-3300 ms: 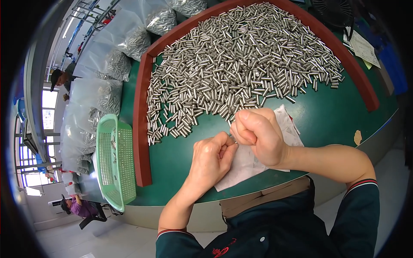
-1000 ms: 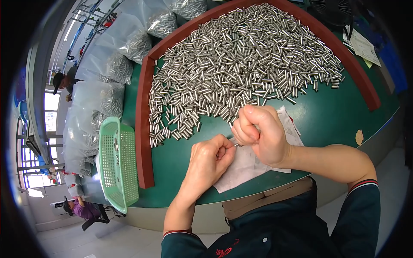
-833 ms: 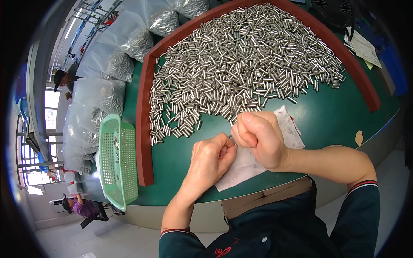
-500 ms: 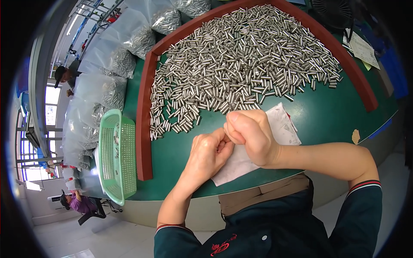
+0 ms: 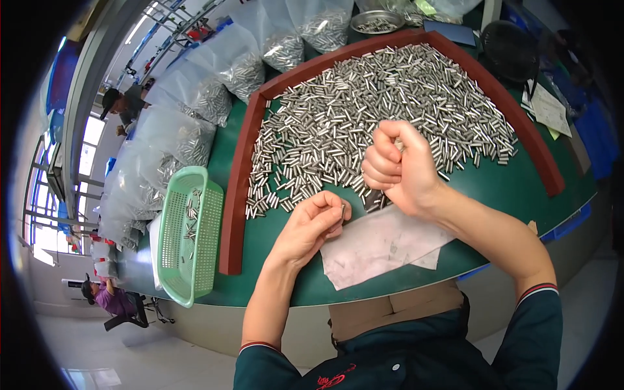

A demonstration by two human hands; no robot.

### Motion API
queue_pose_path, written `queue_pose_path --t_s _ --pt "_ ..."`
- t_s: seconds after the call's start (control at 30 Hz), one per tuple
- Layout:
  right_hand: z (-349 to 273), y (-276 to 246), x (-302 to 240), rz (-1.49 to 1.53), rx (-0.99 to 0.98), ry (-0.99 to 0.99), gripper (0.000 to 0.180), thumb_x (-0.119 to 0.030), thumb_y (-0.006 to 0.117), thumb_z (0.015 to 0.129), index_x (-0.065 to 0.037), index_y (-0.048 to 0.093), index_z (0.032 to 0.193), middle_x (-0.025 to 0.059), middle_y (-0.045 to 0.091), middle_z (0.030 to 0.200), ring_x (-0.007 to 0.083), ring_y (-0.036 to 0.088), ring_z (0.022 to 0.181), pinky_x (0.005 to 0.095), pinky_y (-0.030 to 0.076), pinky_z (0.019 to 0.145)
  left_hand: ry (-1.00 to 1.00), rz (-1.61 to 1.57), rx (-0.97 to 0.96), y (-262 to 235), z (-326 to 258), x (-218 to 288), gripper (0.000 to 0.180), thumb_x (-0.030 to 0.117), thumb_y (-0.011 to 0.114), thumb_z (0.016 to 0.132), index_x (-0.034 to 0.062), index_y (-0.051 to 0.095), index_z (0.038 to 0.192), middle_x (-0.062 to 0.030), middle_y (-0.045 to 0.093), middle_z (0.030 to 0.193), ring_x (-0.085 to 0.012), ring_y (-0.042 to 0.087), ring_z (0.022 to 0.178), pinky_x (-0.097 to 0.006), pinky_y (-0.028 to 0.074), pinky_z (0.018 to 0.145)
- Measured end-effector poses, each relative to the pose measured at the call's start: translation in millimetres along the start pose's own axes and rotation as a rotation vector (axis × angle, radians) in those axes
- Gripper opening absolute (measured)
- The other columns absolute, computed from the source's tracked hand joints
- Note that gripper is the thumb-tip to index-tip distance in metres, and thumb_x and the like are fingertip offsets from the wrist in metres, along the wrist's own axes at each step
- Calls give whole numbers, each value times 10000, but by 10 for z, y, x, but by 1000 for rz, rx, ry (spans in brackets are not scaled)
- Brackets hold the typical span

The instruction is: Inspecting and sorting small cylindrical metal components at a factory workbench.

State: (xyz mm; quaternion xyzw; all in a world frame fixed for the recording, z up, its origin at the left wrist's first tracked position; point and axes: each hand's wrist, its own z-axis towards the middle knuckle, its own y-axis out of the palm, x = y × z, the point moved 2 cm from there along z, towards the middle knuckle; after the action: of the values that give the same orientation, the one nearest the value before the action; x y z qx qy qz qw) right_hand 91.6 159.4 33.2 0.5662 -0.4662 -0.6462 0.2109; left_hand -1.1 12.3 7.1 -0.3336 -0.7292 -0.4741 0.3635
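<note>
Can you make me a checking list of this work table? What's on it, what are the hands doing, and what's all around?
Surface: green table top with a red-brown raised border.
Job's things: heap of small silver metal pins; one pin pinched in the left hand; right hand closed in a fist, raised above the heap.
Clutter: white paper sheet; green perforated basket holding a few pins; metal bowl.
Hands: both bare, dark sleeves.
Cables: nothing seen.
Surroundings: clear bags of pins; other people seated at left; windows.
</note>
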Motion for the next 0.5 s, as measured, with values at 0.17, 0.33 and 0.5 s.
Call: queue_pose_path --t_s 0.17,0.33,0.5 --pt "35 -245 84 185 34 83 385 -263 326 841 -151 247 482 -34 176 388 93 150 340 249 162 342 6 -313 -13 -179 43 -24 91 105 528 840 36 526 900 -63 525 797 -46 352 550 -169 310 503" --pt "15 -271 63 205 15 96 395 -273 322 849 -145 243 484 -40 177 389 91 152 353 248 156 359 -46 -307 89 -191 74 15 176 101 528 824 2 515 970 -44 510 758 -56 382 566 -177 309 490" --pt "14 -278 78 195 27 105 399 -274 317 853 -144 243 483 -40 178 387 92 152 353 248 158 360 -83 -271 160 -164 75 48 157 88 502 826 19 524 966 -12 510 715 -54 393 541 -179 309 491"
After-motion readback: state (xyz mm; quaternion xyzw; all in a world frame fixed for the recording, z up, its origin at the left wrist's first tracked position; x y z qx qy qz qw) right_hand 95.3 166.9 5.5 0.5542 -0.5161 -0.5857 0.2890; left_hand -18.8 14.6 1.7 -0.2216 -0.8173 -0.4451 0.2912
